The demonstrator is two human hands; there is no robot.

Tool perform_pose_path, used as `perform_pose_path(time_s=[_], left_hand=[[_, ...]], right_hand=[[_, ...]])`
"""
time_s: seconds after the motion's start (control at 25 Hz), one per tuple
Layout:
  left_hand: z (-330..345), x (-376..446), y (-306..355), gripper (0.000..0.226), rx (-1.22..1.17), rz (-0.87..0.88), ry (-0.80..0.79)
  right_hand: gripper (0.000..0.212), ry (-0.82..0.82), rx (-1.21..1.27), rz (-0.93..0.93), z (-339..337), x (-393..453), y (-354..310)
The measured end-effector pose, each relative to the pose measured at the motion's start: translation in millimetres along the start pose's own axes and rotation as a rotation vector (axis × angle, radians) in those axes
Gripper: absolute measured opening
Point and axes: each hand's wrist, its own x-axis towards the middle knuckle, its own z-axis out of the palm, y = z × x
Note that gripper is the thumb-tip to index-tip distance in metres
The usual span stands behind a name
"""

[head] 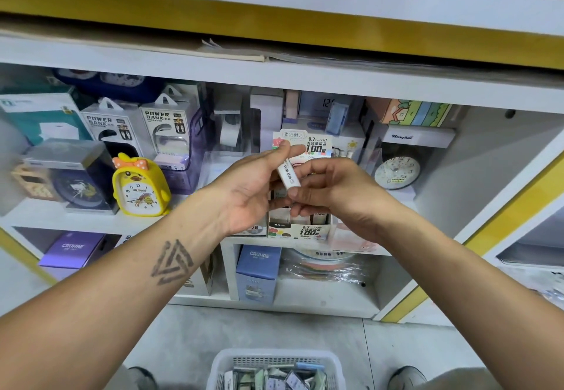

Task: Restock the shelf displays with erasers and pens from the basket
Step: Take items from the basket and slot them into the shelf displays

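A small white boxed item with printed text [288, 173] is held up in front of the middle shelf. My left hand [253, 188] pinches its upper end between thumb and fingers. My right hand [329, 189] grips its lower end with curled fingers. Right behind the hands stands a cardboard display box [308, 231] marked 0.7 HB 100, partly hidden by them. On the floor between my feet sits the white plastic basket [222, 362], holding several small packaged items.
A yellow duck alarm clock [139, 186] stands left of the hands. Power bank boxes [166, 127] and other boxed clocks fill the shelf behind. Blue CRUHRE boxes [258, 270] sit on the lower shelf. A shelf board [274, 81] runs overhead.
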Motion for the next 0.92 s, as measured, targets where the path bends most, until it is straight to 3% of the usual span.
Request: perform_pose_path(time_s=[0.2, 0.44, 0.64, 0.8, 0.92], left_hand=[[-21.0, 0.0, 6.5, 0.029, 0.047, 0.087, 0.239], [-49.6, -12.4, 14.4, 0.015, -0.057, 0.068, 0.192], [-62.3, -19.8, 9.1, 0.029, 0.101, 0.078, 0.231], [-71.0, -21.9, 9.6, 0.026, 0.053, 0.085, 0.250], [-78.4, -23.4, 9.3, 0.019, -0.035, 0.097, 0.239]], right_hand=[[0.017, 0.130, -0.073, -0.012, 0.3, 6.8, -1.5], [0.015, 0.198, 0.049, -0.040, 3.5, 15.1, 1.6], [0.023, 0.194, -0.061, -0.083, 14.2, 25.9, 3.5], [0.028, 0.161, -0.063, -0.094, 20.4, 29.1, 3.4], [0.018, 0.179, -0.122, -0.175, 28.1, 32.8, -0.1]])
